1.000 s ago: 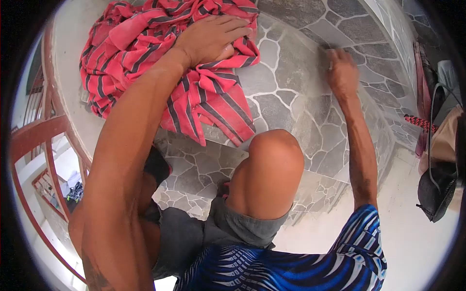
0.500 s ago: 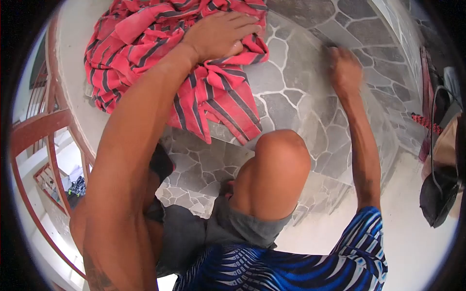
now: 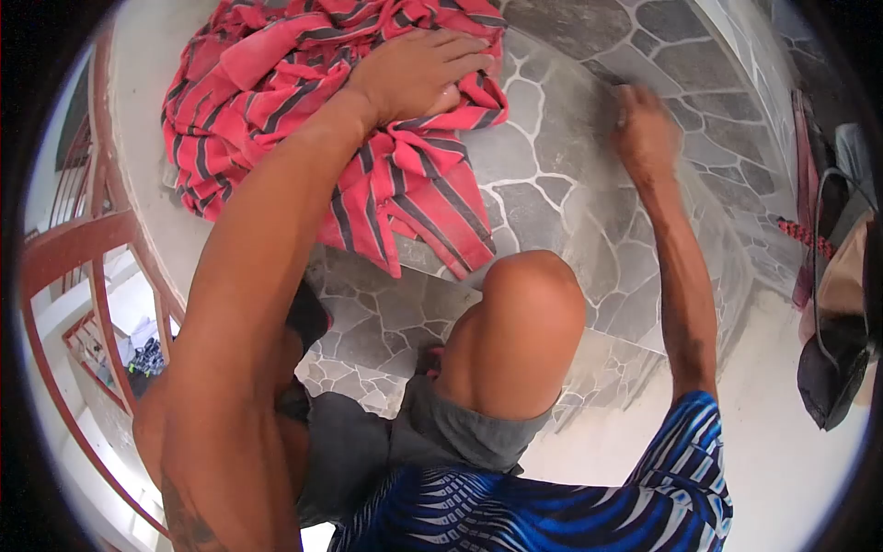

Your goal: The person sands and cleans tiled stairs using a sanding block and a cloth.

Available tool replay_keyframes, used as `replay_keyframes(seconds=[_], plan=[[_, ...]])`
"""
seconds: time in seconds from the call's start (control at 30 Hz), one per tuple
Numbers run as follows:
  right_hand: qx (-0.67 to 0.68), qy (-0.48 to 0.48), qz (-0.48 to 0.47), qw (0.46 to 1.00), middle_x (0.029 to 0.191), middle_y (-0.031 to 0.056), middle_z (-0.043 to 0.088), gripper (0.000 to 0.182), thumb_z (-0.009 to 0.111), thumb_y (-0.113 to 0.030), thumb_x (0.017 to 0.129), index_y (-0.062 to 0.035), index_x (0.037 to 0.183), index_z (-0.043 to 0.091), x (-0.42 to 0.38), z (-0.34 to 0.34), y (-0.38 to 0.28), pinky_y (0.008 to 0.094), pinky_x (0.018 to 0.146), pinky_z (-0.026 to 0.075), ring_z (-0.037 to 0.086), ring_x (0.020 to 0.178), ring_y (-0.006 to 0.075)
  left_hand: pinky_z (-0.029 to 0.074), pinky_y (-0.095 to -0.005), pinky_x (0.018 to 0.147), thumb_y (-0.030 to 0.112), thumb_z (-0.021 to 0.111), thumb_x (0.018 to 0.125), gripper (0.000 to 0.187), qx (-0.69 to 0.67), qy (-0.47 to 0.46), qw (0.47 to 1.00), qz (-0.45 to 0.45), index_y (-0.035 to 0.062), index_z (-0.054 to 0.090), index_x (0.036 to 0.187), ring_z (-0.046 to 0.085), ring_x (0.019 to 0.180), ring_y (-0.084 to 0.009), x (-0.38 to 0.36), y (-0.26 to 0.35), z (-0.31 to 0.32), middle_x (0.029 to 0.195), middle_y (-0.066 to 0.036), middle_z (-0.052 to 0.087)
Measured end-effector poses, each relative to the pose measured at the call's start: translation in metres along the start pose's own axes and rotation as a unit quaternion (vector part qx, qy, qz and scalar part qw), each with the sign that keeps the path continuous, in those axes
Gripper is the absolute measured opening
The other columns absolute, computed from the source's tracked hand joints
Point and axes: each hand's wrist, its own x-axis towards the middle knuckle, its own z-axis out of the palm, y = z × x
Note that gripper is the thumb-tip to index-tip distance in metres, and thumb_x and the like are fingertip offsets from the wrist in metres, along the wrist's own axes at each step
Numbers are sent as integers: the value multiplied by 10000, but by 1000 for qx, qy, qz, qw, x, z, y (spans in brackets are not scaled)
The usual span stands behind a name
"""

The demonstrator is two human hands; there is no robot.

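Note:
A red cloth with dark stripes (image 3: 267, 120) lies in a crumpled heap on the stone-patterned ledge (image 3: 533, 138). My left hand (image 3: 414, 74) rests on top of the cloth, its fingers spread and pointing right. Further right, my right hand (image 3: 647, 133) is over the stone-patterned surface with its fingers curled. Motion blurs those fingertips, and a small dark shape shows beside them, too smeared to identify.
Brown railings (image 3: 83, 241) run down the left side. At the far right hang dark and beige bags (image 3: 832, 368) with a red-and-black cord (image 3: 808, 235). My bent knee (image 3: 533, 317) rises below the ledge, above a stone-patterned step (image 3: 368, 308).
My right hand has shifted slightly left, its forearm with it. My left hand stays in nearly the same place on the cloth.

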Motion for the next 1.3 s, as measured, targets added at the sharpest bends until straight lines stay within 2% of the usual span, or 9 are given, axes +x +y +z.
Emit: replay_keyframes(seconds=[0.07, 0.37, 0.47, 0.57, 0.97, 1.07, 1.17, 1.2, 1.3], plan=[[17, 24, 16, 999, 1160, 132, 649, 306, 682, -120, 822, -82, 1118, 615, 1, 10, -3, 511, 860, 556, 638, 1088, 369, 464, -396, 1078, 195, 619, 818, 566, -7, -45, 999, -16, 159, 569, 1381, 562, 1290, -241, 0, 6, -6, 1440, -45, 579], [10, 11, -5, 1000, 1106, 132, 664, 242, 575, -129, 878, -86, 1108, 637, 5, 14, -13, 493, 832, 565, 656, 1039, 369, 468, -395, 1073, 178, 632, 800, 573, -14, -46, 999, -25, 170, 574, 1370, 566, 1282, -229, 1, 6, -5, 1440, -43, 580], [15, 33, -11, 999, 1111, 133, 664, 256, 589, -124, 865, -88, 1113, 642, 13, 8, -15, 489, 831, 566, 658, 1040, 366, 457, -394, 1086, 178, 630, 800, 583, -15, -60, 998, -32, 170, 565, 1379, 556, 1294, -232, 1, 6, -2, 1454, -40, 567], [14, 23, -31, 999, 1101, 137, 669, 270, 596, -123, 861, -91, 1124, 648, 16, 8, -28, 492, 824, 564, 660, 1036, 365, 498, -376, 986, 220, 633, 814, 483, -3, 13, 1000, -2, 213, 596, 1295, 599, 1194, -194, 1, 5, 0, 1300, -1, 631], [13, 52, -43, 998, 1092, 142, 673, 263, 608, -124, 874, -56, 1126, 643, 23, 9, -31, 507, 823, 568, 671, 1002, 365, 490, -374, 1006, 269, 649, 825, 479, 18, 13, 1000, 1, 193, 594, 1295, 599, 1195, -206, 0, 5, -2, 1288, -16, 633], [-46, 70, -75, 994, 1085, 139, 673, 264, 624, -126, 855, -59, 1109, 642, 27, 22, -32, 502, 813, 573, 671, 1000, 367, 493, -372, 1001, 270, 649, 824, 477, 13, 8, 1000, 0, 199, 594, 1292, 605, 1182, -208, 1, 5, -3, 1287, -16, 633], [14, 46, -43, 998, 1068, 134, 671, 255, 648, -133, 832, -59, 1076, 642, 30, 6, -29, 493, 789, 582, 673, 995, 367, 495, -372, 995, 263, 645, 825, 470, -4, 4, 1000, -9, 206, 595, 1288, 609, 1172, -210, 1, 7, -5, 1274, -16, 635], [46, 92, -47, 994, 1036, 127, 665, 223, 635, -118, 829, -55, 1043, 639, 29, -1, -32, 484, 766, 587, 675, 989, 370, 496, -372, 992, 262, 644, 825, 468, 2, 7, 1000, -9, 207, 595, 1287, 609, 1170, -209, 1, 4, -7, 1269, -14, 636], [-33, 57, -81, 995, 1026, 118, 663, 226, 663, -122, 807, -61, 1024, 640, 26, 17, -37, 490, 774, 584, 677, 997, 351, 498, -373, 985, 259, 644, 827, 466, 6, 17, 1000, 3, 211, 595, 1287, 610, 1165, -208, 3, 6, -2, 1255, -10, 638]])
